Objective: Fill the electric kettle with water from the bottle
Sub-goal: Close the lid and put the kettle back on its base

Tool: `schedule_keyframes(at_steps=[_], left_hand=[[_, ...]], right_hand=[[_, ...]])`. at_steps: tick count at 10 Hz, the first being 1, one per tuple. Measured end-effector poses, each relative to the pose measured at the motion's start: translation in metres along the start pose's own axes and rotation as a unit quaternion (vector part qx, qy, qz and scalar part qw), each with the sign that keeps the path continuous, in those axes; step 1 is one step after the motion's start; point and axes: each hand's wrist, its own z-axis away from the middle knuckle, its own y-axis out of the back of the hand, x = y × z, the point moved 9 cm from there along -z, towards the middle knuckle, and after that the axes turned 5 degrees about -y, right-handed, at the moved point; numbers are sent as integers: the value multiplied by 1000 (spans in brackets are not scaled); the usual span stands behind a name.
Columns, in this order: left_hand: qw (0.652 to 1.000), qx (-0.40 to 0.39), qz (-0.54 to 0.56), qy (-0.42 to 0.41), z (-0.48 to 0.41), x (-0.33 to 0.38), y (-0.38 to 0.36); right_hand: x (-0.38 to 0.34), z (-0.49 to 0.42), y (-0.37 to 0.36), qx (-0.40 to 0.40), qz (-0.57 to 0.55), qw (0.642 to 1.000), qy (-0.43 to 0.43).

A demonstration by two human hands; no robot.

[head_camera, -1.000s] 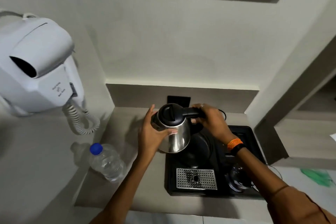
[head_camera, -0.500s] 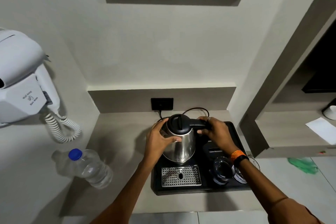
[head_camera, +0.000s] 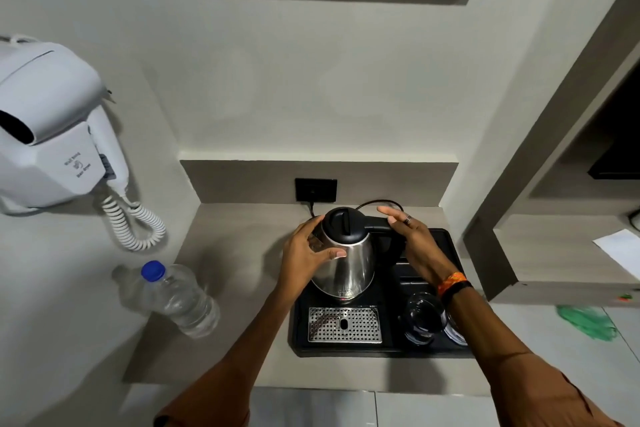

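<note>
The steel electric kettle [head_camera: 349, 263] with a black lid and handle stands on the black tray [head_camera: 446, 246], lid closed. My left hand [head_camera: 304, 258] cups its left side, thumb across the steel body. My right hand [head_camera: 414, 241] hovers over the black handle with fingers spread, no longer wrapped around it. A clear water bottle [head_camera: 176, 298] with a blue cap stands on the counter to the left, apart from both hands.
The tray also carries a perforated metal drip plate [head_camera: 344, 324] and two glasses [head_camera: 422, 321]. A black cord runs to the wall socket [head_camera: 316, 190]. A white wall hair dryer [head_camera: 52, 128] with a coiled cable hangs at left. Shelves stand at right.
The kettle came down from above the counter onto the tray. My right hand has let go of the handle and opened. My left hand stays on the kettle's side.
</note>
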Motion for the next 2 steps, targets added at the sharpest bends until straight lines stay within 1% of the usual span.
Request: schedule_keyframes(at_steps=[1,2], left_hand=[[999,-40,0,-7,3,7,3],[998,-53,2,-34,0,21,10]], right_hand=[[6,4,-3,8,26,999,-27],[-3,7,-2,47,69,996,-6]])
